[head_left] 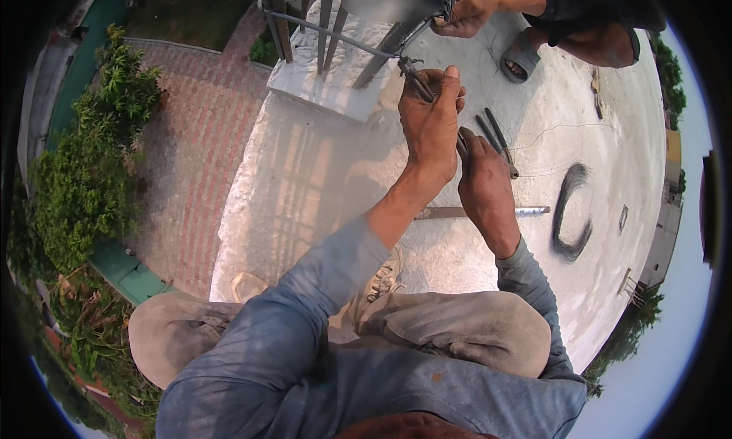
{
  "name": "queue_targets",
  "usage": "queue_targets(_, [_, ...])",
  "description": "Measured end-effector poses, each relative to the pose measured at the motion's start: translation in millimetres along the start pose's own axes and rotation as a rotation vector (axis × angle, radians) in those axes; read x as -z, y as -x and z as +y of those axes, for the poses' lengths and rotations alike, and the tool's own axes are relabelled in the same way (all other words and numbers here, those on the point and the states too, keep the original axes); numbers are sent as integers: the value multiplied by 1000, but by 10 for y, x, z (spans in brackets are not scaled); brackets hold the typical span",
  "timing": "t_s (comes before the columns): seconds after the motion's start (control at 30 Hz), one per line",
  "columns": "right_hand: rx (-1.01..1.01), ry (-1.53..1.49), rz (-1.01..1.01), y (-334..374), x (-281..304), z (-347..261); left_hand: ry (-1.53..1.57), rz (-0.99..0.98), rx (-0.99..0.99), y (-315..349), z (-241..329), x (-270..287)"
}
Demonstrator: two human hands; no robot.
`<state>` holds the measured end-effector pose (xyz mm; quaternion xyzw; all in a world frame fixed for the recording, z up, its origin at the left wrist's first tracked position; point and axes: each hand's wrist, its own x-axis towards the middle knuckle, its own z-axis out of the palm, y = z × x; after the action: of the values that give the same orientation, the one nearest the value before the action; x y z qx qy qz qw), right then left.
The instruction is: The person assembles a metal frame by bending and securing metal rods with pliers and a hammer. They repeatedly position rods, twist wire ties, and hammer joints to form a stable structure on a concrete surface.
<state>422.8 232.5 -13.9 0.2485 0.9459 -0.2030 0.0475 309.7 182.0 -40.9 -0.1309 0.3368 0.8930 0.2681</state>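
Clamping its fingers on pliers [415, 81] by a rod [351, 40] is the left hand [429, 126]; the right hand [486, 189] curls, hold unclear.

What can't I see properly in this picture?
In the head view:
The other person: head cut off by the top edge.
The grey shape at the top: too blurred to name.
The bar: its middle is behind the right hand.
The left shoe: mostly hidden by the left leg and sleeve.
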Motion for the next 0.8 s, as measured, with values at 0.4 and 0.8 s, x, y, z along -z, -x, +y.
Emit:
queue_targets(0.4, [10, -50, -51, 83, -61, -183, -88, -77, 250, -5, 356, 142])
queue_targets(0.8, [111, 265, 230, -285, 95, 8, 97, 34, 135, -106, 220, -180])
